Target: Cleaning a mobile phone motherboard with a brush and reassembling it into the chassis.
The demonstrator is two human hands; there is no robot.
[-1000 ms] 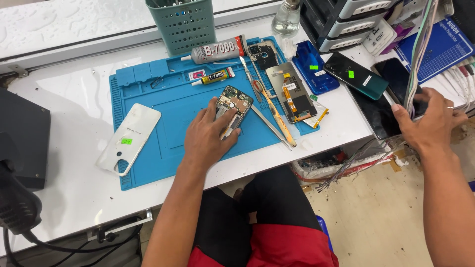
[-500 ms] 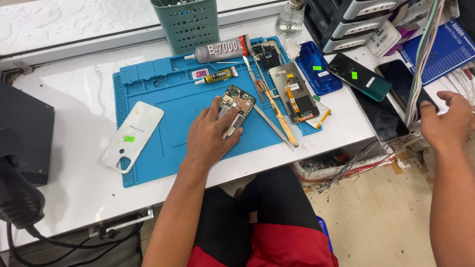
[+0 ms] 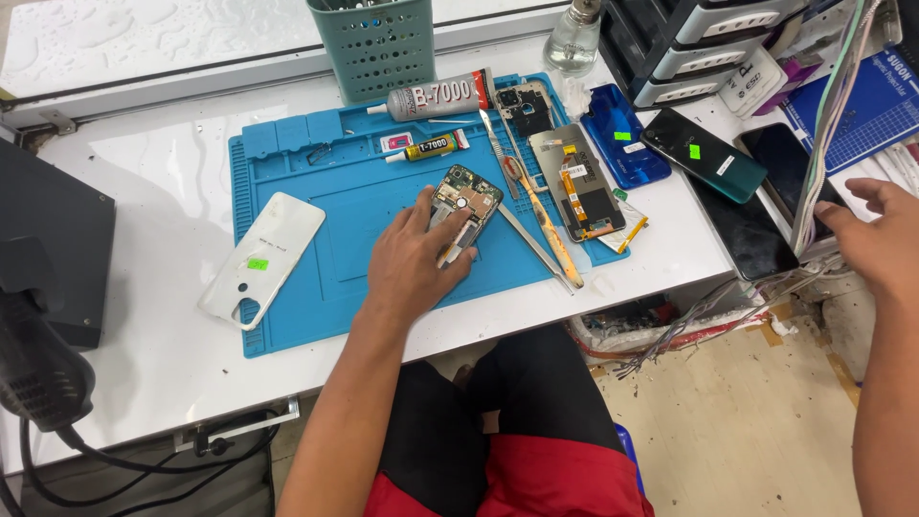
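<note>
Two hands apart: left hand (image 3: 414,263) fingers flat, pinning opened phone (image 3: 461,211) on blue mat (image 3: 316,182); right hand (image 3: 876,239) spread, empty, near cables (image 3: 828,124). Risk: snagging cables, phone sliding.

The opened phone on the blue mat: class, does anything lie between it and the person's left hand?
Nothing visible does. The left hand already rests on the opened phone, fingers on its lower part. The tweezers lie beside it on the blue mat, not between.
</note>
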